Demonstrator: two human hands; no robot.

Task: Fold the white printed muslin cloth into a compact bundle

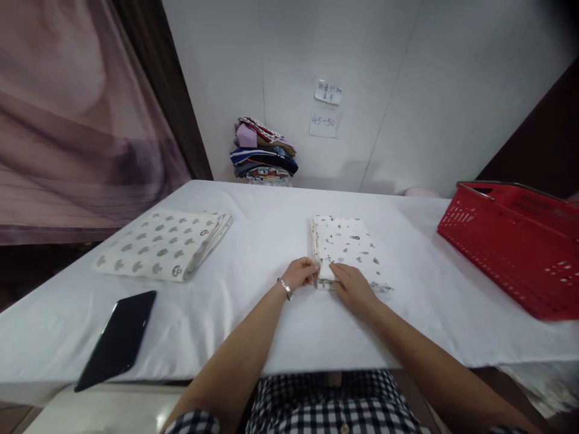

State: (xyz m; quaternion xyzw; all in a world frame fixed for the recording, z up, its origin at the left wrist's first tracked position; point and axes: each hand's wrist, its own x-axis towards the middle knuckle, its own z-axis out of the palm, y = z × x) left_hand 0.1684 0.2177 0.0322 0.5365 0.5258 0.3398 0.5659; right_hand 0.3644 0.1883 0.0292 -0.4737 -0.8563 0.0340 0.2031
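Note:
A folded white cloth (346,241) with small grey prints lies in front of me on the table. Its near left corner is between my hands. My left hand (301,272), with a bracelet at the wrist, pinches the cloth's left edge by that corner. Against the near edge, my right hand (355,288) holds the layers, thumb on top and the other fingers partly hidden below. A second folded cloth (163,244), cream with grey mushroom-like prints, rests to the left, apart from both hands.
A red plastic basket (511,241) stands at the right. A black tablet-like slab (120,334) lies at the table's left front edge. Behind the white-covered table (253,241) is a stack of folded fabrics (265,154) by the wall, with two paper notes (324,123) above.

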